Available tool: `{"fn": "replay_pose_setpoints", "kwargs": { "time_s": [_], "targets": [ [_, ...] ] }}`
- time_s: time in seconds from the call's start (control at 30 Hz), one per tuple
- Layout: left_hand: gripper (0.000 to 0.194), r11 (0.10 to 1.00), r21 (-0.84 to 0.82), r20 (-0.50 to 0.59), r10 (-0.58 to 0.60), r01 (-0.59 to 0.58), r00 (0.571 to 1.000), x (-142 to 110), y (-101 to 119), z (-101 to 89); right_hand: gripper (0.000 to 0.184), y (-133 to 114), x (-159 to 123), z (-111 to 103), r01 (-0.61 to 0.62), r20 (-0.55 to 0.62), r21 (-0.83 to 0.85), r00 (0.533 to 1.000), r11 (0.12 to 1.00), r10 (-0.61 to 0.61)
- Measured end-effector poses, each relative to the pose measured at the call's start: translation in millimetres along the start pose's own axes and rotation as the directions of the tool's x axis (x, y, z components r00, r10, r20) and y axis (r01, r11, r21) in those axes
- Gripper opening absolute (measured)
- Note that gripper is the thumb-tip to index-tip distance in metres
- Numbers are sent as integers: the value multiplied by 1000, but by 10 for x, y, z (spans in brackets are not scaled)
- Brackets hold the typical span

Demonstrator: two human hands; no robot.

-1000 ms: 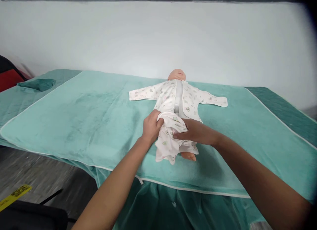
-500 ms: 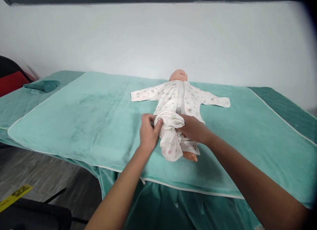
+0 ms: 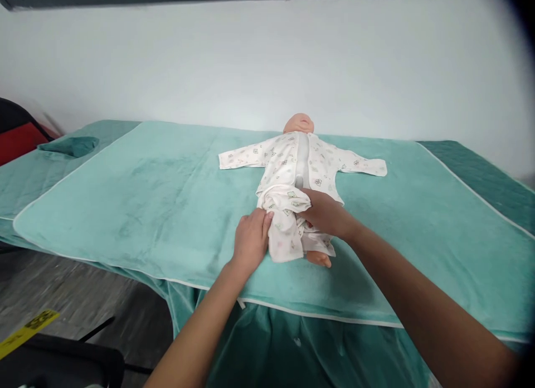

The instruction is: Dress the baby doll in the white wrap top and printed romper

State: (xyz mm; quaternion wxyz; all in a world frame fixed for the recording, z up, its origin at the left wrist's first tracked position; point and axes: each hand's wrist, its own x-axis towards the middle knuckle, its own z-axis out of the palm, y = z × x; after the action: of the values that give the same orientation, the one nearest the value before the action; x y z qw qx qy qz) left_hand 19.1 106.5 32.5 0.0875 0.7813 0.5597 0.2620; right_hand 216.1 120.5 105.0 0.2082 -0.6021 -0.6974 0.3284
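A baby doll (image 3: 299,122) lies on its back, its head toward the wall. It wears a white printed baby jacket (image 3: 281,159), open down the front with the sleeves spread. White printed baby trousers (image 3: 286,240) are bunched around its hips and legs, and one bare foot (image 3: 319,258) sticks out of a trouser leg. My left hand (image 3: 252,237) is closed on the outer side of the trousers, thumb against the cloth. My right hand (image 3: 325,211) grips the bunched waist from the other side; its fingertips are hidden in the folds.
A light green plush blanket (image 3: 175,209) covers the table, over a darker green cover (image 3: 480,170). Behind stands a white wall (image 3: 209,64). A red and black chair (image 3: 20,140) is at the far left, and a black object with a yellow strip (image 3: 29,332) sits at the lower left.
My left hand has slid down from the waist of the trousers toward the thigh. The right hand stays at the waist. The view has shifted slightly.
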Motion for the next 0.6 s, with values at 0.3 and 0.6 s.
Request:
{"fn": "replay_pose_setpoints", "kwargs": {
  "time_s": [0.3, 0.6],
  "targets": [
    [37, 962, 271, -131, 30, 7, 991, 223, -46, 53, 13, -39, -25, -6, -48, -18, 11, 999, 999, 48],
    [22, 787, -607, -195, -283, 111, 939, 258, -218, -58, 7, -21, -48, 67, 14, -124, -116, 992, 993, -28]
  ]
}}
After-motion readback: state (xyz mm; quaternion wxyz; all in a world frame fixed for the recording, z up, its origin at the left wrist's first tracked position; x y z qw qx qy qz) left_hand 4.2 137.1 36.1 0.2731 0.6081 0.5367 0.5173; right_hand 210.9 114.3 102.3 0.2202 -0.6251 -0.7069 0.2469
